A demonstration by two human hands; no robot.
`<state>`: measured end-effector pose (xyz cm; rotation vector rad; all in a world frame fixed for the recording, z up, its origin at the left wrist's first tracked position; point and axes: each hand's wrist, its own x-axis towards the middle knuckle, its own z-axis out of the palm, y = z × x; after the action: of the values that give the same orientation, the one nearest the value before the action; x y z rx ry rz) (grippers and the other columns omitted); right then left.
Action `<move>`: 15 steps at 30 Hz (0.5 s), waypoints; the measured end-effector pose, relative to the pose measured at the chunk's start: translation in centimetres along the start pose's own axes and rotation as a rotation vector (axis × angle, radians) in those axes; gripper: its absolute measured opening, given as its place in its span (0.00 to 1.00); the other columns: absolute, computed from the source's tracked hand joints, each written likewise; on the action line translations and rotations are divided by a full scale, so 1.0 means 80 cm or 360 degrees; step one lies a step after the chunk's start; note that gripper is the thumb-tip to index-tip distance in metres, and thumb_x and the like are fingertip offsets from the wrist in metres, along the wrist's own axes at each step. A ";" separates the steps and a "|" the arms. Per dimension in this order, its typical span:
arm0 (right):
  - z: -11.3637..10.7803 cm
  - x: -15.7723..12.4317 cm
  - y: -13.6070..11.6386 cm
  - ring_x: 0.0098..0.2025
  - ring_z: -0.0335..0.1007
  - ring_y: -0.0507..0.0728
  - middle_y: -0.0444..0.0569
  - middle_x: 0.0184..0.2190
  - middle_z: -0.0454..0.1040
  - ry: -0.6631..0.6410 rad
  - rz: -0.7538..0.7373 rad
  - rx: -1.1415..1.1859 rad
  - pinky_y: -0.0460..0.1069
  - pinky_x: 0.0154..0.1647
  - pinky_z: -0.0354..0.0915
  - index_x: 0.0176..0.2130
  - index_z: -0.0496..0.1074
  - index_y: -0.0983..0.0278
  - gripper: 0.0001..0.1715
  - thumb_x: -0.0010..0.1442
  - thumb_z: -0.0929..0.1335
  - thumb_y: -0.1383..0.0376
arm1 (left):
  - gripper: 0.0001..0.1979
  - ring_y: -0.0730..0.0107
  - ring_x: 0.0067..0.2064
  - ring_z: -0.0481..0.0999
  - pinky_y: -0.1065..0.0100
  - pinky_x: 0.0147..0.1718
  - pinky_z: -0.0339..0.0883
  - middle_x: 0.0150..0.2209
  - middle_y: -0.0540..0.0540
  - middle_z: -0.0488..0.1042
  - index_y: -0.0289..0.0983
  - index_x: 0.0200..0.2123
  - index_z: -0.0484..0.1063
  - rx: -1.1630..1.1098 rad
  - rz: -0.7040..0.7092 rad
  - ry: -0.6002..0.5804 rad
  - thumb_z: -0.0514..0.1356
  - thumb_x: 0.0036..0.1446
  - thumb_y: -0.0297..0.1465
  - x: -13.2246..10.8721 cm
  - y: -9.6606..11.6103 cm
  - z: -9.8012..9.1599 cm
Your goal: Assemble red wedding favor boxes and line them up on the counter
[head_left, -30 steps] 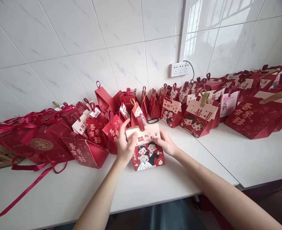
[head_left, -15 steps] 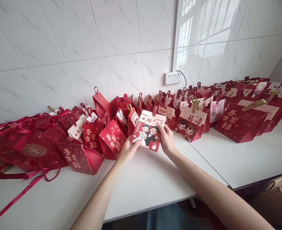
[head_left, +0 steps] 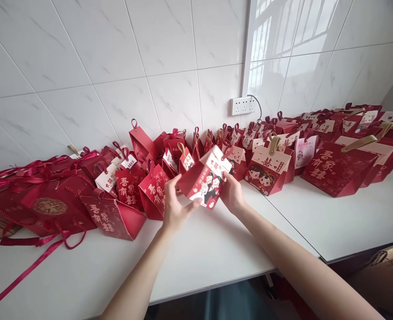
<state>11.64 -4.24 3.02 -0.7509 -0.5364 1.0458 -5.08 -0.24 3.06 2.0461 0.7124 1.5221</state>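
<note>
Between my two hands is a small red-and-cream gift box [head_left: 205, 184] with a cartoon couple and Chinese characters on its front and a dark red ribbon loop at its top. It is tilted above the table, its red left side showing. My left hand [head_left: 176, 202] holds its lower left, thumb on the front and fingers reaching round the side. At its right edge my right hand [head_left: 231, 191] grips it, fingers partly behind the box. Close by on the left stands a red gift box [head_left: 154, 191]; to the right stands a cream-topped gift box [head_left: 266, 171].
Rows of red gift boxes line the white table [head_left: 190, 262] along the tiled wall. Large red bags [head_left: 50, 204] with ribbons stand at the left; a ribbon tail [head_left: 26, 284] trails forward. A power strip [head_left: 242, 106] is on the wall. A cardboard box [head_left: 383, 275] sits lower right.
The held gift box has turned and tilted, so its left side now shows. My left hand has opened wider around that side, while my right hand keeps its grip.
</note>
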 end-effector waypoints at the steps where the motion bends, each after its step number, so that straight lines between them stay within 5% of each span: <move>1: 0.001 -0.002 0.000 0.37 0.73 0.60 0.48 0.38 0.76 -0.0048 -0.0013 -0.0018 0.51 0.34 0.68 0.38 0.68 0.61 0.21 0.49 0.68 0.50 | 0.40 0.57 0.46 0.75 0.62 0.36 0.75 0.50 0.36 0.67 0.39 0.54 0.57 -0.0166 -0.0208 -0.0014 0.65 0.44 0.53 0.001 -0.002 0.000; 4: 0.002 -0.004 0.002 0.34 0.73 0.59 0.49 0.36 0.77 -0.0188 -0.0037 -0.0094 0.49 0.29 0.67 0.42 0.69 0.62 0.25 0.53 0.66 0.47 | 0.35 0.67 0.30 0.76 0.68 0.21 0.70 0.39 0.42 0.72 0.39 0.46 0.56 -0.0614 -0.0778 -0.0117 0.56 0.46 0.61 0.004 -0.002 0.002; 6: 0.002 -0.002 0.003 0.25 0.70 0.56 0.48 0.30 0.76 -0.0178 0.0090 -0.0119 0.47 0.22 0.63 0.42 0.69 0.62 0.25 0.55 0.64 0.47 | 0.32 0.74 0.22 0.70 0.72 0.15 0.64 0.33 0.48 0.72 0.40 0.41 0.56 -0.0776 -0.0953 -0.0186 0.55 0.47 0.61 0.006 0.003 0.002; 10: -0.001 0.003 0.004 0.14 0.58 0.51 0.42 0.18 0.69 -0.0041 0.0493 -0.0054 0.45 0.14 0.56 0.34 0.70 0.63 0.17 0.57 0.62 0.53 | 0.26 0.81 0.18 0.62 0.75 0.13 0.61 0.27 0.55 0.67 0.40 0.38 0.60 -0.0855 -0.0933 -0.0298 0.63 0.47 0.53 0.010 0.021 -0.001; 15: 0.000 0.001 0.001 0.14 0.59 0.50 0.41 0.16 0.68 -0.0060 0.0528 0.0071 0.44 0.14 0.58 0.31 0.70 0.62 0.14 0.58 0.62 0.57 | 0.24 0.80 0.19 0.63 0.75 0.13 0.63 0.25 0.55 0.65 0.38 0.36 0.63 -0.0785 -0.0844 -0.0255 0.63 0.47 0.51 0.011 0.025 -0.003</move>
<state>11.62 -4.11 2.93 -0.7987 -0.4268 1.3771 -4.86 -1.15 5.06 1.4426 0.6655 1.0792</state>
